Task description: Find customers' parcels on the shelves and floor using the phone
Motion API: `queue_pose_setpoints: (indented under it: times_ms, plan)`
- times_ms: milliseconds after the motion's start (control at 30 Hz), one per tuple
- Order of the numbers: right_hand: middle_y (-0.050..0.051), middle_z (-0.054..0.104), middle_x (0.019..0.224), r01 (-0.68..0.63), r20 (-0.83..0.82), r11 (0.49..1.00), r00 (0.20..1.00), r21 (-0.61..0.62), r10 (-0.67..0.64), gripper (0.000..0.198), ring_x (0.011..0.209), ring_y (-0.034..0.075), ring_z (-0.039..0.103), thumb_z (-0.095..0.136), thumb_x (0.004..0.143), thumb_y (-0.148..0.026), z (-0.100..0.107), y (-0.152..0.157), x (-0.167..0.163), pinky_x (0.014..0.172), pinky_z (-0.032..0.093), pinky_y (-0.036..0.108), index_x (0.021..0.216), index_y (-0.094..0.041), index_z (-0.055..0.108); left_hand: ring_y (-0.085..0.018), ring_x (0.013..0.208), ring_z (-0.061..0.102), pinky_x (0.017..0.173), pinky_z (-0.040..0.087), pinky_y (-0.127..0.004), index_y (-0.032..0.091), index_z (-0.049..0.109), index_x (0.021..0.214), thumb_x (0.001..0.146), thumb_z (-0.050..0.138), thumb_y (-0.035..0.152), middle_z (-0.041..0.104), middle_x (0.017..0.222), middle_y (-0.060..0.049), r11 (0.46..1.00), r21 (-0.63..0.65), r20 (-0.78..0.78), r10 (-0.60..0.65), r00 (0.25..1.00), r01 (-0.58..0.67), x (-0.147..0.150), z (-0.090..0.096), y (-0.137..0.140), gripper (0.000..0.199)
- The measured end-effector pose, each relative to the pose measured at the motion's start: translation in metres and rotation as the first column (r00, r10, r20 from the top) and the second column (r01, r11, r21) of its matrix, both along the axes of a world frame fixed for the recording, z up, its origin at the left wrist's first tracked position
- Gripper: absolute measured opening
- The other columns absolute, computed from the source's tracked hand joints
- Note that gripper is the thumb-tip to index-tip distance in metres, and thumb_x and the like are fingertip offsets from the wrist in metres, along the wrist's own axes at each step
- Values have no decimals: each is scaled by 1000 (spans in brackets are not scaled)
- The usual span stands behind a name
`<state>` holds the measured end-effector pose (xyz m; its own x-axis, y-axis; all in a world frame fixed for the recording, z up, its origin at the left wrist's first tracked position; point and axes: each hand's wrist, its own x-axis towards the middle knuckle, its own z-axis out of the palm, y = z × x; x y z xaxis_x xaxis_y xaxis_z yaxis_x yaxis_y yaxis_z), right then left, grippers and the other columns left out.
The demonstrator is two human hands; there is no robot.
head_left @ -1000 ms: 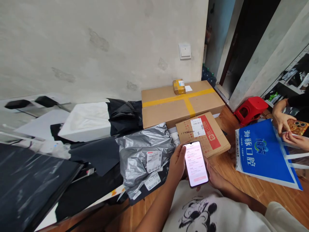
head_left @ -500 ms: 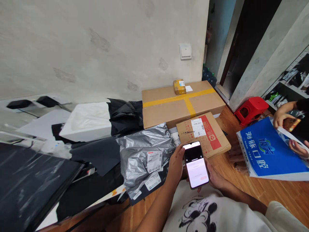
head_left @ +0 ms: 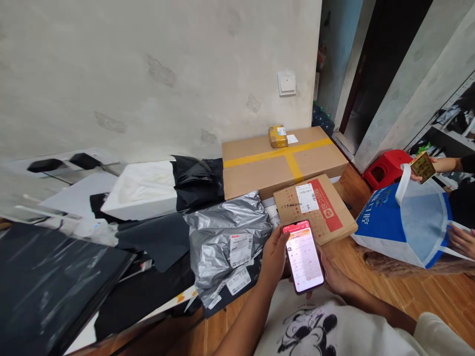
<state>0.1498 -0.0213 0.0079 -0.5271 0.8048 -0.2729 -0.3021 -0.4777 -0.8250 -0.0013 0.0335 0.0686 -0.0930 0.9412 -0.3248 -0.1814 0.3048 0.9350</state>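
A smartphone (head_left: 305, 264) with a lit, mostly white and pink screen is held upright in front of my body. My left hand (head_left: 274, 254) grips its left edge, the thumb lying at the upper left of the screen. Around the right edge is my right hand (head_left: 331, 272), its fingers partly hidden behind the phone. Just beyond the phone lies a flat brown carton (head_left: 289, 203) with a red panel and a white label. To the left of my left hand rests a silver plastic parcel (head_left: 215, 237) with white labels.
A large taped cardboard box (head_left: 252, 170) stands by the wall, a small yellow-taped parcel (head_left: 277, 136) on top. Black plastic bags (head_left: 52, 287) lie at left. At right, another person holds a blue-and-white bag (head_left: 382, 210) and a small gold-coloured item (head_left: 423, 167), near a red stool (head_left: 384, 167).
The phone's screen has switched from a half-black page to a bright list page. At right, the other person's blue bag has gone from flat to open, and the gold-coloured item has moved left.
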Motion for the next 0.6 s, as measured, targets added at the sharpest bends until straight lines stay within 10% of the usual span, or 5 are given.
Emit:
queue_pose_setpoints:
  times_ms: [367, 600]
  plan:
    - [14, 71, 105, 24, 2, 1000, 1000, -15, -24, 100, 88, 36, 71, 41, 74, -92, -2, -3, -1, 60, 59, 49, 152, -29, 30, -22, 73, 66, 67, 49, -31, 19, 67, 92, 62, 76, 60, 74, 82, -3, 998, -49, 59, -39, 997, 42, -1, -1, -3, 51]
    - [15, 63, 129, 269, 177, 961, 945, 67, -276, 88, 130, 36, 54, 43, 78, -88, -7, 0, -3, 114, 36, 59, 144, -30, 46, -33, 123, 59, 94, 52, -43, 29, 58, 131, 71, 73, 38, 63, 135, -7, 929, -172, 557, -182, 810, 327, -5, -28, -44, 63]
